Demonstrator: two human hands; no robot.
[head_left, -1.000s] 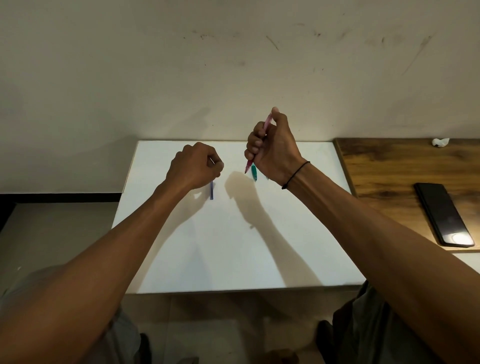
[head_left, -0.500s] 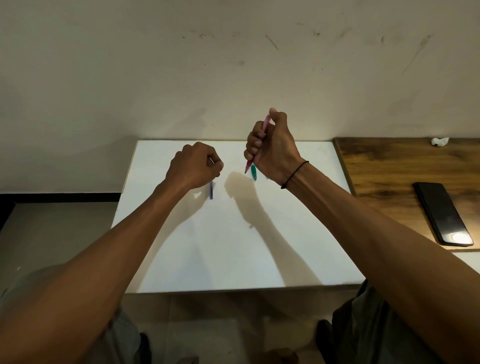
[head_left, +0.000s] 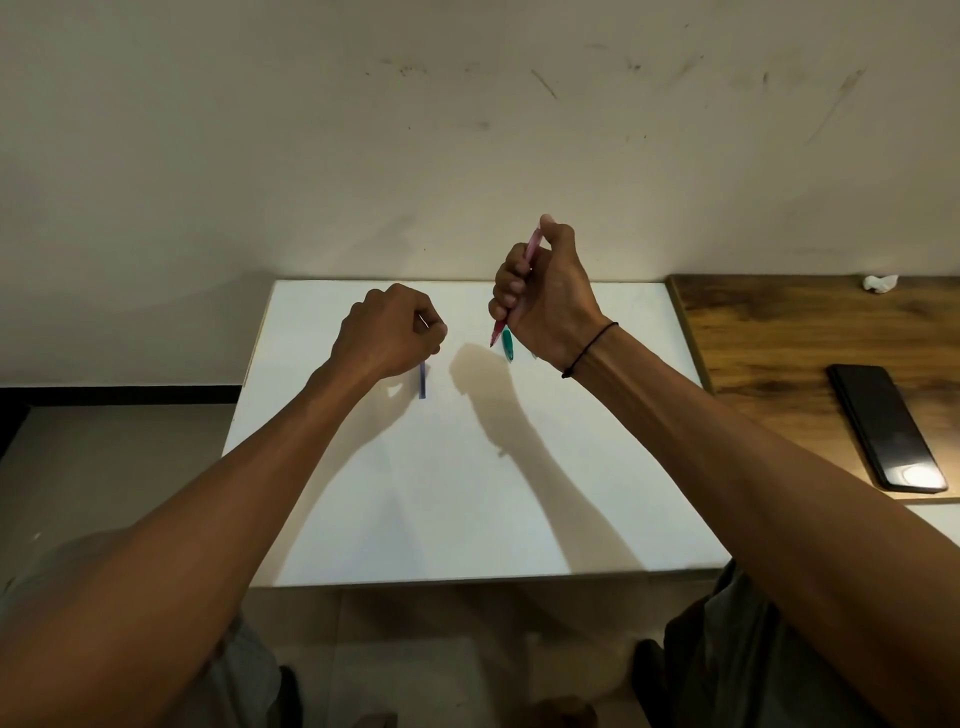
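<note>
Right hand (head_left: 545, 301) fisted round pink pen (head_left: 532, 247); left hand (head_left: 384, 332) fisted round blue pen (head_left: 422, 382); green pen (head_left: 507, 344) lying on white board (head_left: 467, 493).

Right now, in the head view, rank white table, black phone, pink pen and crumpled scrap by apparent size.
1. white table
2. black phone
3. pink pen, longer, yet half hidden in the right hand
4. crumpled scrap; close call with the pen

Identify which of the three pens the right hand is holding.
The pink pen, clasped tip-down in the right hand. The green pen lies on the white board; the blue pen sticks out below the left hand.
</note>
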